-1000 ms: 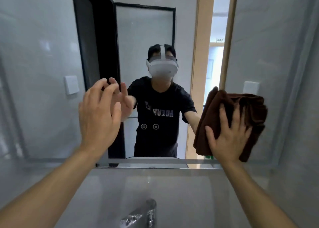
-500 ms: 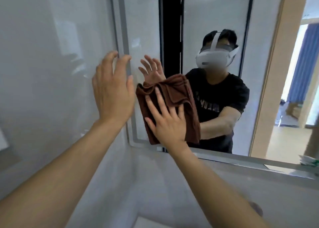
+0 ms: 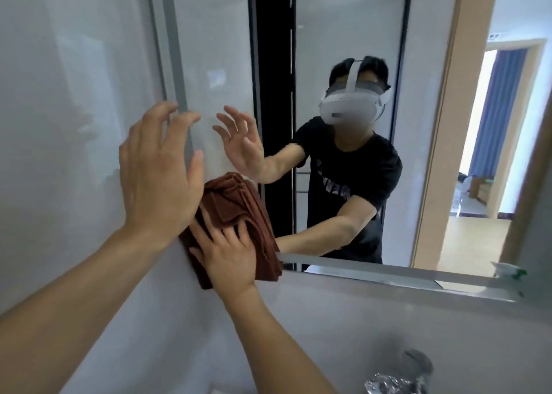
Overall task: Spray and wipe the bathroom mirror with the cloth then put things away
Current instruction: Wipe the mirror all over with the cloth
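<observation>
The bathroom mirror (image 3: 334, 35) fills the wall ahead, with a grey frame along its left and bottom edges. A folded brown cloth (image 3: 236, 208) lies flat against the mirror's lower left corner. My right hand (image 3: 228, 254) presses on it with spread, straight fingers. My left hand (image 3: 159, 172) is raised just left of the cloth, fingers loosely spread near the mirror's left frame; it holds nothing. A white and green spray bottle top (image 3: 507, 269) shows at the mirror's lower right edge.
A chrome tap (image 3: 397, 378) sticks up at the bottom right. Grey tiled wall (image 3: 74, 125) lies left of the mirror. The mirror reflects a person with a headset, a black door frame and an open doorway.
My right hand has carried the cloth from the mirror's right side across to its lower left corner. My left hand moved left to the mirror's frame, and the view swung left.
</observation>
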Demonstrator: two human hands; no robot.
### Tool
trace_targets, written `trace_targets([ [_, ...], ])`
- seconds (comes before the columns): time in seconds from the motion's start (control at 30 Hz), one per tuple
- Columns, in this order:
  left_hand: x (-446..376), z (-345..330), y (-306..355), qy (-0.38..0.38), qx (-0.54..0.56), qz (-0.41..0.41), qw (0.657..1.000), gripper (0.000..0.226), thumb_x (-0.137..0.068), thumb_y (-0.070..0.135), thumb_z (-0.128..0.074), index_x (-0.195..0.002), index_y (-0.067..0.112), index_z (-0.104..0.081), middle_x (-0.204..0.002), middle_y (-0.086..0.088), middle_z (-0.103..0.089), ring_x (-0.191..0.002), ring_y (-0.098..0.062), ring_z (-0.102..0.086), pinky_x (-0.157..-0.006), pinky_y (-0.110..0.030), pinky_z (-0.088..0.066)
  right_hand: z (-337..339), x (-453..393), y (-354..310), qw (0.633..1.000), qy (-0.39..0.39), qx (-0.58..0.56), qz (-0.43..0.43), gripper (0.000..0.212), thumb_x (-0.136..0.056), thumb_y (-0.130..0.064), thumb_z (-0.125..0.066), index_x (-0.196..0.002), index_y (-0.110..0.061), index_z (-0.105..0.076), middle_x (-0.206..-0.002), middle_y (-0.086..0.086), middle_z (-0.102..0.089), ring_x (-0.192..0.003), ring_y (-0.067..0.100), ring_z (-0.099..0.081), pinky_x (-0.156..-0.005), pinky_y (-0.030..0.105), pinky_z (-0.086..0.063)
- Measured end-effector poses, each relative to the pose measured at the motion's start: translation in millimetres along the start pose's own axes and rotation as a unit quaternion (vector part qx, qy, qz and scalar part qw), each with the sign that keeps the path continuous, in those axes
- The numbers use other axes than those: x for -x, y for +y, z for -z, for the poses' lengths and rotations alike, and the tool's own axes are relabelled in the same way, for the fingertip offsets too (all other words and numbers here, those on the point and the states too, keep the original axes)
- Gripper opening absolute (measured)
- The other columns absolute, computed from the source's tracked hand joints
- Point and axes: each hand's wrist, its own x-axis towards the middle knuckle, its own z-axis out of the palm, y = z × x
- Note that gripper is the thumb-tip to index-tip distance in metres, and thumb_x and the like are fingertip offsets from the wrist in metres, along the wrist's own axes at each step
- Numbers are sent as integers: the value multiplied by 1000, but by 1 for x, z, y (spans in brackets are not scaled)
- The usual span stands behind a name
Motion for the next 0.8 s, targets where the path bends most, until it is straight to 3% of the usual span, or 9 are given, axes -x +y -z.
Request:
trace_targets([
  [0.3, 30, -41, 76, -12, 88, 38, 995, 41, -92, 16, -57, -133, 18, -52, -140, -11, -46, -129, -32, -45, -103, -51, -37, 99, 52, 150, 988, -32, 106, 104, 65, -96, -58, -50, -155, -33, -35, -161, -6, -34, -137, 20, -38, -114, 43, -19],
  [0.4, 36, -57, 122, -3, 123, 39, 992, 39, -91, 17, -58, -129, 15, -55, -134, -12, -48, -121, -34, -47, -97, -47, -36, 147, 80, 222, 985, -37, 130, 109, 68, -97, -63, -45, -157, -36, -27, -166, -7, -22, -140, 21, -35, -114, 45, -25],
  [0.63, 46, -76, 252, 2, 200, -7, 980, 27, -89, 18, -59, -116, 12, -58, -122, -11, -50, -107, -33, -50, -87, -47, -40, 263, 146, 386, 978, 53, 200, -32, 74, -91, -68, -47, -156, -42, -24, -168, -5, -16, -122, 30, -49, -114, 46, -22],
  [0.8, 48, -79, 328, -9, 245, -37, 969, 22, -89, 21, -59, -110, 20, -53, -119, -4, -49, -104, -28, -50, -85, -34, -32, 314, 170, 449, 957, 107, 202, -178, 73, -94, -68, -33, -158, -37, -19, -166, 5, -18, -141, 36, -35, -117, 51, -19],
])
